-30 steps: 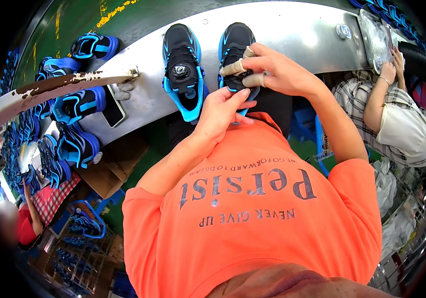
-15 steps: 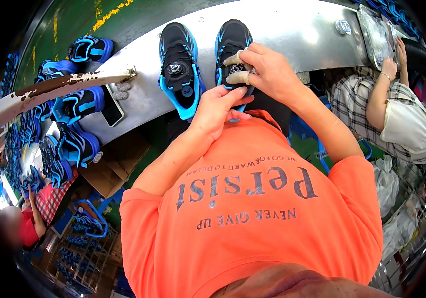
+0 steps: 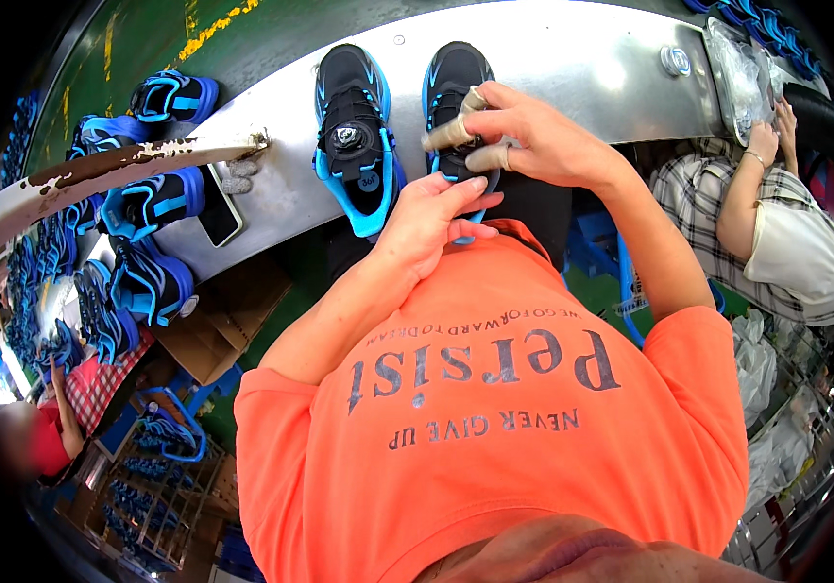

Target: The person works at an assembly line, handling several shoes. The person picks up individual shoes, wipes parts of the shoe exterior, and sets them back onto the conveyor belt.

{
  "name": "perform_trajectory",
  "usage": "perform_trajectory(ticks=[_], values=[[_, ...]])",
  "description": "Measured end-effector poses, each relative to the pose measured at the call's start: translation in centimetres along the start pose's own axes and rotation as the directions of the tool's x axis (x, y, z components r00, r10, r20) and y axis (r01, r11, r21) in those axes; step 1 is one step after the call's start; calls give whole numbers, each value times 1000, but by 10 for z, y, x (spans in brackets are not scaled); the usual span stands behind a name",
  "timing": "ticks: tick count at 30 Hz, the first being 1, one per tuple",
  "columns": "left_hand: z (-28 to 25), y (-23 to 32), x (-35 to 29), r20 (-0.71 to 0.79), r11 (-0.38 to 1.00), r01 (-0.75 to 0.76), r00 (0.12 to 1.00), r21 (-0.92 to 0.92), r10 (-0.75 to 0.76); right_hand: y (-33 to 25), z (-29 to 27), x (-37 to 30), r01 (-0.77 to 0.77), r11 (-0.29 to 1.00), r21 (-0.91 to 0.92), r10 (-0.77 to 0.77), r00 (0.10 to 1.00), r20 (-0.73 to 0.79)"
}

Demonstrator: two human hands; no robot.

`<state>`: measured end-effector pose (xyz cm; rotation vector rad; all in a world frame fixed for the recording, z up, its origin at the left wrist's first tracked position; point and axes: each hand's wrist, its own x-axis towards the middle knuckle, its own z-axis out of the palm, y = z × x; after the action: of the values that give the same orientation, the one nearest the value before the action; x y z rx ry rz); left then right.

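Seemingly half done, with left black-and-blue dial-fastened shoe [image 3: 363, 155] apparently finished; busy at right black-and-blue shoe [image 3: 449, 99] with left hand [image 3: 424, 219] and right hand [image 3: 535, 138], cannot tell whether grasping

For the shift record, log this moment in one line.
right grip: fingers over right-side shoe | left grip: at its heel end | left-side shoe: alongside, dial showing | phone: on bench

Head view | left hand [image 3: 424, 222] was at the heel end of one black-and-blue shoe [image 3: 457, 68] | right hand [image 3: 543, 141], wearing beige finger coverings [image 3: 448, 134], bent over it | second shoe [image 3: 350, 76] stood just left | phone [image 3: 221, 216] lay farther left on metal bench [image 3: 572, 63]
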<state>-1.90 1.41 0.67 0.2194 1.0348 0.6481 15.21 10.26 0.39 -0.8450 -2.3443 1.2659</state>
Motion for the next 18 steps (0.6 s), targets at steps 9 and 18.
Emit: perform_trajectory(ticks=[9,18], values=[[-3,1,1,18,999,-14,1000,-31,15,-5,11,-4,-145,985,-90,133,982,-132],[-3,0,2,8,999,4,1000,-46,-4,-3,17,-6,-131,974,-186,93,976,-198]])
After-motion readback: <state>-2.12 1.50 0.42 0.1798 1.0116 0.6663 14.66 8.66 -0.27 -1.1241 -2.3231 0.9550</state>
